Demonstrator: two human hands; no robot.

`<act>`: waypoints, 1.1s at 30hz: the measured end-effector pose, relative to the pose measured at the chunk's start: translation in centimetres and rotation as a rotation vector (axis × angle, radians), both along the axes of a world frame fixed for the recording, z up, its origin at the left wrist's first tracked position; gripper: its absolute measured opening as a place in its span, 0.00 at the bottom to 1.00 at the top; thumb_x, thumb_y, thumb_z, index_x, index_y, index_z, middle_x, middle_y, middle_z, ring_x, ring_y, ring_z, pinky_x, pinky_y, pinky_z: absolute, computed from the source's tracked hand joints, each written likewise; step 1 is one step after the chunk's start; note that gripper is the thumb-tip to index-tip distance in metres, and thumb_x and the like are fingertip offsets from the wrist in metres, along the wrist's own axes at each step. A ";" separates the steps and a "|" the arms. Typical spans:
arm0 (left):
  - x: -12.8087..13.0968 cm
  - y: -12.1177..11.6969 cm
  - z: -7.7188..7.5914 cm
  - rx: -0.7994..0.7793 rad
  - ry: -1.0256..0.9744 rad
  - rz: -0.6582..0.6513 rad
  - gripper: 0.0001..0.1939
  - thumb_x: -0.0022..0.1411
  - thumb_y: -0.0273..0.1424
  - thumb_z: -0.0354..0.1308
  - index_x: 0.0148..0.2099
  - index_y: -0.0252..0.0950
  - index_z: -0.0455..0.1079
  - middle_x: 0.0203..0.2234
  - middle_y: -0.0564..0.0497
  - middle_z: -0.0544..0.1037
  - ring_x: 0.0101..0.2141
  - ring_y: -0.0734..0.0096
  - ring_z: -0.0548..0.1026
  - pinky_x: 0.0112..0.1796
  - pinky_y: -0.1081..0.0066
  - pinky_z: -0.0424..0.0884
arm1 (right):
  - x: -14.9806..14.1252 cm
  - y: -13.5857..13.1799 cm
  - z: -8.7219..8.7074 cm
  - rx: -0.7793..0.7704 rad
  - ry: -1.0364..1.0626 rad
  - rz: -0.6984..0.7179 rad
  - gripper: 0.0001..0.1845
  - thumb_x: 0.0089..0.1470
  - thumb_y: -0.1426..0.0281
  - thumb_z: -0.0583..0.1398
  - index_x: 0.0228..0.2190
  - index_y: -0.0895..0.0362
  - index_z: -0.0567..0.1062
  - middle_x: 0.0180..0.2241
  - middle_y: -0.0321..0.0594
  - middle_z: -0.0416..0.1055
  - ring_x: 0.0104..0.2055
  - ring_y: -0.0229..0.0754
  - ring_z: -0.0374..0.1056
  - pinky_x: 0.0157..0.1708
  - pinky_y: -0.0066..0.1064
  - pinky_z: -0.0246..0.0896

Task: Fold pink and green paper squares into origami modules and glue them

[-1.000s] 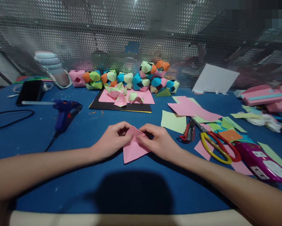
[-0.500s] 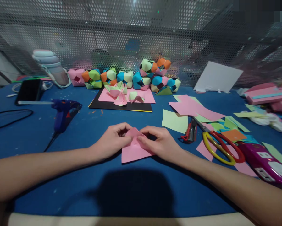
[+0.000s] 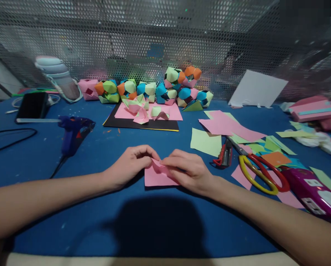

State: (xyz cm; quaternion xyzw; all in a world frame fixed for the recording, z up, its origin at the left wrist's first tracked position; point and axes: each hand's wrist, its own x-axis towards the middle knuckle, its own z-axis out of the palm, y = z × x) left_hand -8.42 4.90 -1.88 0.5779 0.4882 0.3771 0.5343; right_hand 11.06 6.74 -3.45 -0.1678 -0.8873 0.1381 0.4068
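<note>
A small sheet of pink paper (image 3: 159, 178) is between my hands at the middle of the blue table, its far edge curled over towards me. My left hand (image 3: 132, 166) pinches the upper left of that edge with thumb and index finger. Over the right part of the sheet, my right hand (image 3: 191, 170) has its fingers pressed together at the fold, hiding the right corner. Beyond them, folded pink and pale green paper pieces (image 3: 137, 107) lie on a pink sheet above a black sheet (image 3: 121, 122).
Several folded paper balls (image 3: 128, 89) line the back by the perforated metal panel. At left are a blue glue gun (image 3: 69, 135), a phone (image 3: 32, 106) and a bottle (image 3: 58, 79). Scissors (image 3: 261, 173), a red cutter (image 3: 225, 153), paper scraps and a purple power strip (image 3: 311, 192) lie right.
The raised far point of the pink paper has been folded down towards me. My right fingers have shifted left along the fold, closer to my left fingertips.
</note>
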 end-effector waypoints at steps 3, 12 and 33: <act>0.0 0.0 -0.2 0.006 -0.027 -0.015 0.09 0.46 0.24 0.51 0.29 0.35 0.71 0.28 0.54 0.74 0.32 0.71 0.70 0.35 0.71 0.64 | 0.3 0.3 0.0 0.102 -0.054 0.002 0.11 0.54 0.80 0.54 0.37 0.62 0.74 0.29 0.45 0.73 0.31 0.37 0.68 0.29 0.28 0.63; -0.2 0.0 0.0 0.038 0.014 -0.067 0.08 0.47 0.23 0.51 0.28 0.35 0.71 0.28 0.54 0.74 0.34 0.70 0.70 0.38 0.70 0.63 | 0.4 0.3 0.1 0.291 -0.109 -0.075 0.07 0.57 0.76 0.54 0.36 0.61 0.72 0.27 0.43 0.75 0.27 0.37 0.68 0.29 0.29 0.60; 0.1 -0.6 0.7 0.046 0.146 -0.133 0.05 0.51 0.28 0.54 0.32 0.35 0.69 0.30 0.52 0.74 0.33 0.70 0.70 0.34 0.72 0.65 | -0.1 -0.4 0.4 0.394 -0.210 -0.167 0.11 0.59 0.75 0.50 0.28 0.59 0.69 0.26 0.41 0.69 0.27 0.36 0.61 0.27 0.28 0.57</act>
